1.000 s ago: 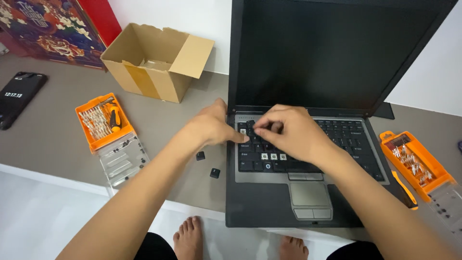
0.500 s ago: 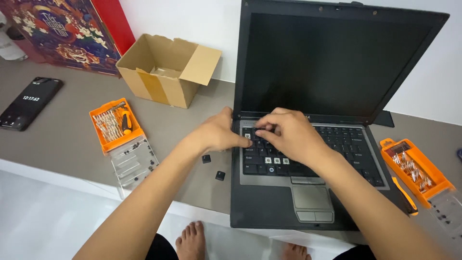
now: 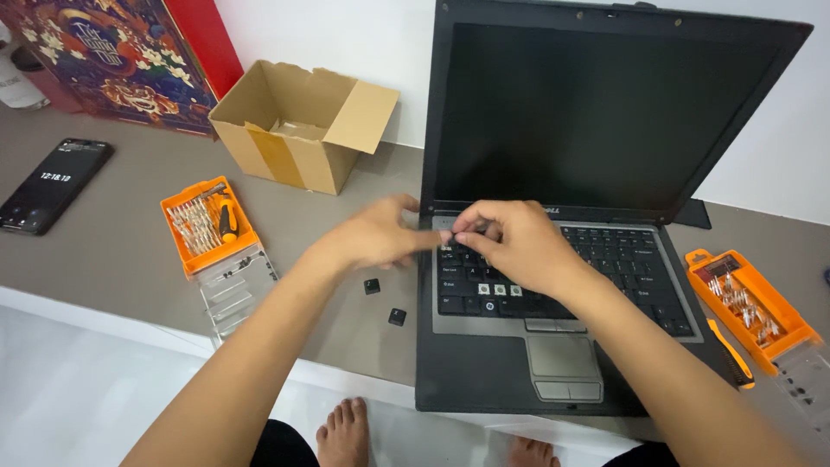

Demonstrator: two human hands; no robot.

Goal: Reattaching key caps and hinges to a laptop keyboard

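I'm looking down at the open laptop (image 3: 553, 259) sitting on the grey table (image 3: 112, 251). My right hand (image 3: 519, 246) is pinching something tiny above its keyboard (image 3: 622, 268); left hand (image 3: 380, 233) curling alongside. Two loose keycaps (image 3: 372, 286) are lying beside.

Both bare forearms are stretched forward and angled inward. The left hand (image 3: 376, 235) is curled loosely, palm down, while the right hand (image 3: 510, 242) is pinched, fingertips (image 3: 467, 227) drawn together beside the left.
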